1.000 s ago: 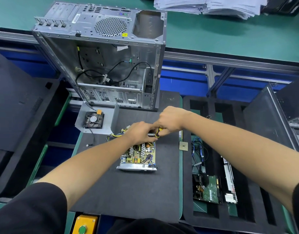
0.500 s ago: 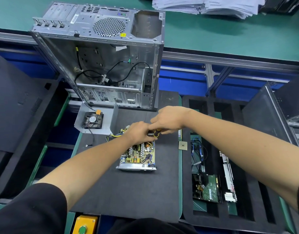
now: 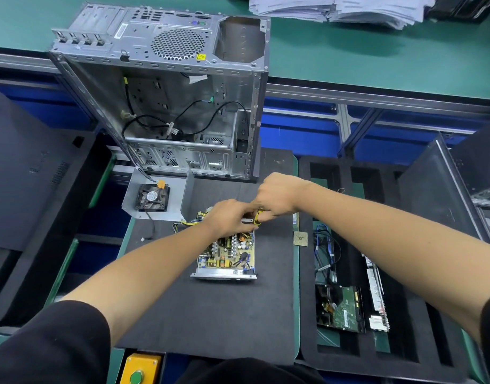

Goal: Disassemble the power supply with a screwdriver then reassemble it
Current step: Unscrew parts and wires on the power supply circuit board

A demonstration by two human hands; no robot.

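Barely anything has shifted: my right hand point(image 3: 277, 196) still curls round the screwdriver point(image 3: 257, 217) at frame centre, left hand point(image 3: 228, 217) gripping the supply point(image 3: 227, 256) at its far edge; bare mat point(image 3: 210, 314) lies below.

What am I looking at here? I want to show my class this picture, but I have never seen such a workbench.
The camera sits on a person's head, looking down at their two bare hands. On the black mat lies an opened power supply, its circuit board showing. The left hand rests on its far end; the right hand grips a yellow-and-black screwdriver. Behind stands an empty computer case. Left of the hands is a metal cover with a fan. A foam tray on the right holds other parts.
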